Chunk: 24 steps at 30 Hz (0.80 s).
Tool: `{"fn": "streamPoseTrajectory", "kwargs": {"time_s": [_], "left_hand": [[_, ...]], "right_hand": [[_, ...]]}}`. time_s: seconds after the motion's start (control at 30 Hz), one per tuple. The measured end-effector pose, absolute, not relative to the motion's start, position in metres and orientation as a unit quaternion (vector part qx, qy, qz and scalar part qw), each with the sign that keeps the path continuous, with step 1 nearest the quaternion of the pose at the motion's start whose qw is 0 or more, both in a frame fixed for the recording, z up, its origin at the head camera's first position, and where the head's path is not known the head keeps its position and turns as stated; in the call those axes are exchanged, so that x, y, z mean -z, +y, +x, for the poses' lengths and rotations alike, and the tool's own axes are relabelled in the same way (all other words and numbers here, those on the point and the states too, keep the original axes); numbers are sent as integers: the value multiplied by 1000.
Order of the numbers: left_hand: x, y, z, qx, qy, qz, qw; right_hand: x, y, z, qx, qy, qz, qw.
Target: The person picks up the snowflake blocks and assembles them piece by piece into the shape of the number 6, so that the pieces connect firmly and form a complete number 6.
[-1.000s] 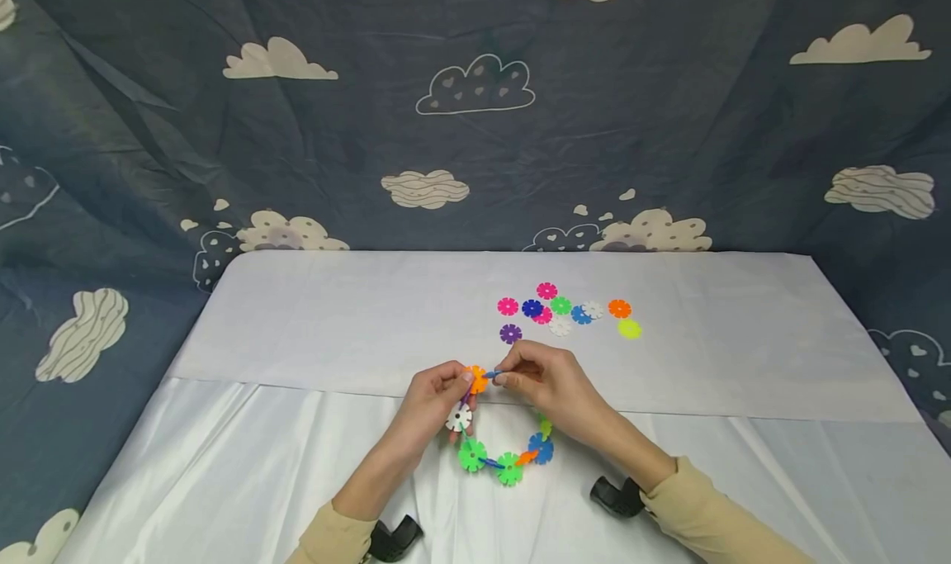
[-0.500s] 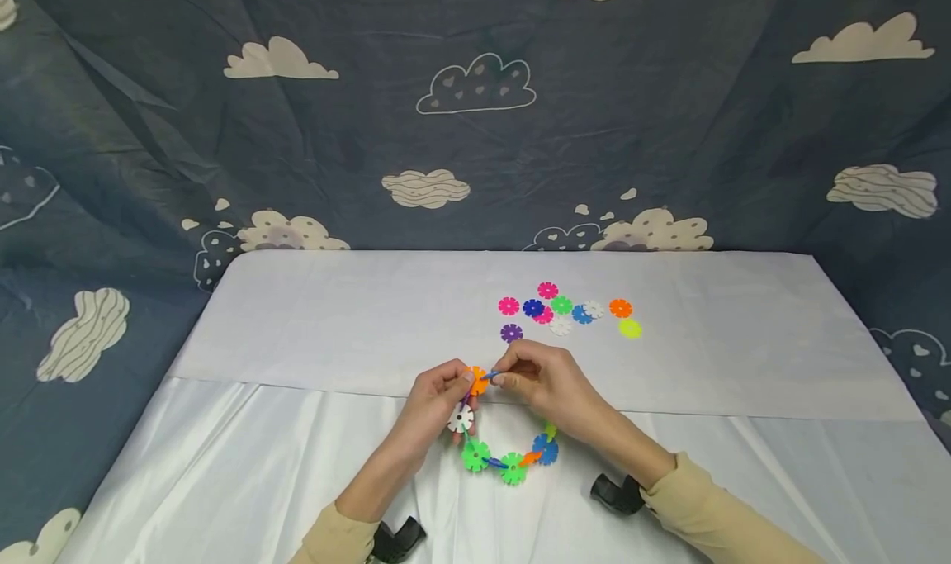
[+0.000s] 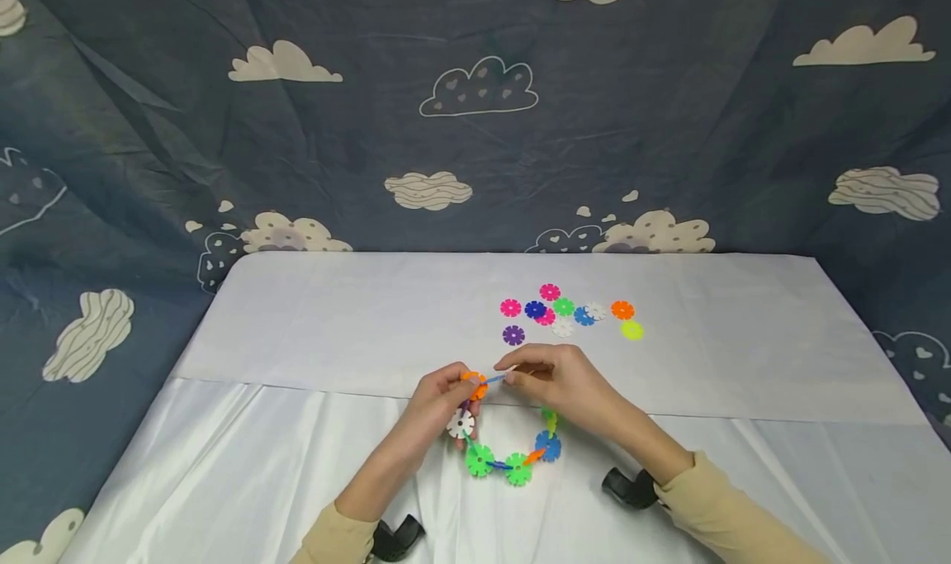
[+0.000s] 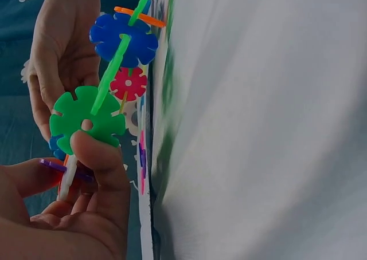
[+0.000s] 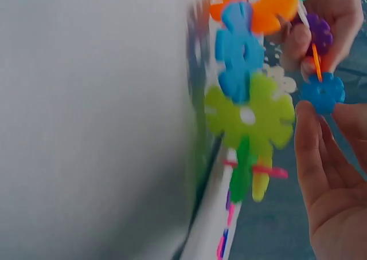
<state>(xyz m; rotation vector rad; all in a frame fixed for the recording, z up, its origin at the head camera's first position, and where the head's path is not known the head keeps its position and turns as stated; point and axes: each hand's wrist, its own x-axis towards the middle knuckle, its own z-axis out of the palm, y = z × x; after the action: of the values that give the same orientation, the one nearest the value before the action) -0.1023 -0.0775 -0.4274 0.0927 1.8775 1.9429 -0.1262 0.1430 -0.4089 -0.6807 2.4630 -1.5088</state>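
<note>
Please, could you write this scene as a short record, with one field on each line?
Left hand: grips the disc chain near an orange disc
Right hand: pinches a blue disc at that orange disc's edge
Disc chain form: slotted discs joined in a curve
Loose discs: on the white cloth beyond the hands, some overlapping
Backdrop: dark, printed with clouds

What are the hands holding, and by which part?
Right hand pinches a blue disc by its rim; left hand grips the orange disc touching it, by the side away from the blue.
</note>
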Motion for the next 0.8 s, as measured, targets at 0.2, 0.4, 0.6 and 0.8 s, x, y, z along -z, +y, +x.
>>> {"fn": "streamPoseTrajectory", "kwargs": {"time_s": [0.2,0.4,0.6,0.8], "left_hand": [[428,-78,-103,-697,682,26,218],[428,-78,-105,-699,681,25,218],[429,-78,-104,-698,681,28,221],[430,-78,-103,-699,680,29,221]], "right_hand": [[405,157,-142,527,822,-198,92],[406,162,-169,458,867,-185,60],[418,162,-193,389,894,-202,89],[427,162,-210,361,893,-244,109]]}}
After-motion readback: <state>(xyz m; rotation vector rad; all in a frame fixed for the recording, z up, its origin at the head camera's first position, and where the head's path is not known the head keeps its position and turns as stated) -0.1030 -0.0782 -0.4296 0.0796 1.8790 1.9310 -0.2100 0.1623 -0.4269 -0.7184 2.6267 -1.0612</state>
